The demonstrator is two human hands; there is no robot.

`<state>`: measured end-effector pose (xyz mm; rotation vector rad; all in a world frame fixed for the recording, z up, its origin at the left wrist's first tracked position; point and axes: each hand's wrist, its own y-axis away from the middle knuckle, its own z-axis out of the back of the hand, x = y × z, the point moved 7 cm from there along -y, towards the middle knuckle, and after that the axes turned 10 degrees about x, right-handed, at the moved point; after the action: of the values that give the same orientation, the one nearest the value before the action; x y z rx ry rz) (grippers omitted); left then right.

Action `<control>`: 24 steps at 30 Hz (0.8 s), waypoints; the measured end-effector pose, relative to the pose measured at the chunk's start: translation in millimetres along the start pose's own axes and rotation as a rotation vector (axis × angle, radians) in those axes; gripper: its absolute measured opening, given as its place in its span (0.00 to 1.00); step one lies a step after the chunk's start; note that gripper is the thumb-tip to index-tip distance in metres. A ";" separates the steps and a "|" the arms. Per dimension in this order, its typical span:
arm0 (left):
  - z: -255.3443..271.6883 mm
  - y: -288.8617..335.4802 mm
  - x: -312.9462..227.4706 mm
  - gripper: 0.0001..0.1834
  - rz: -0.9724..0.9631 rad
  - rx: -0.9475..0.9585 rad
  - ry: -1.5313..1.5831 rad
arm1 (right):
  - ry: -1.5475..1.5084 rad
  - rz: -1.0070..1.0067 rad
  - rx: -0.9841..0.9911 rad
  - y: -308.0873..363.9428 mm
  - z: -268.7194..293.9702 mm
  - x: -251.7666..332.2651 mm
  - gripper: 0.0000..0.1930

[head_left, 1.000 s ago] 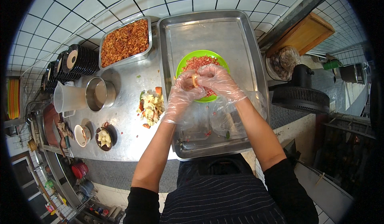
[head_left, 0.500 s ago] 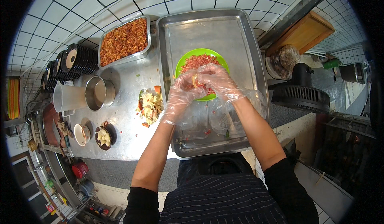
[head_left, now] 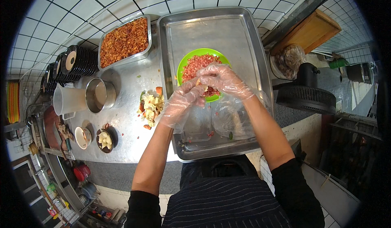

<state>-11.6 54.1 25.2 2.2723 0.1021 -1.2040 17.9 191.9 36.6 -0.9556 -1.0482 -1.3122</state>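
Both hands wear clear plastic gloves and meet over a bright green plate (head_left: 181,66). Red pomegranate seeds (head_left: 197,66) are heaped on the plate. My left hand (head_left: 185,99) is closed, its fingers pinching a small pale piece of pomegranate (head_left: 198,82). From the other side my right hand (head_left: 223,80) curls its fingers over the same piece, hiding most of it. The plate lies in a large metal tray (head_left: 203,26), with clear plastic (head_left: 230,120) under and beside my right wrist. A few loose seeds (head_left: 210,134) are scattered nearer me.
Left of the tray lies a pile of pale peel scraps (head_left: 151,106). Farther back stands a metal pan of reddish-brown crumbly food (head_left: 124,42). Stacked black dishes (head_left: 75,60), a plastic jug (head_left: 67,99), a steel pot (head_left: 100,95) and two small bowls stand left. A black fan (head_left: 305,91) is at right.
My left hand has turned and drawn slightly toward me, showing more of the seeds at the plate's left. My right hand stays over the plate with its fingers bent.
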 end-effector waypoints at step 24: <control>6.1 6.8 -19.9 0.21 -0.397 -0.420 -0.666 | -0.481 -0.358 0.131 11.8 -31.8 -2.6 0.07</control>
<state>-25.9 49.0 41.1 1.4429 0.5137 -1.8777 31.4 162.5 26.0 -1.0419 -1.7183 -1.3063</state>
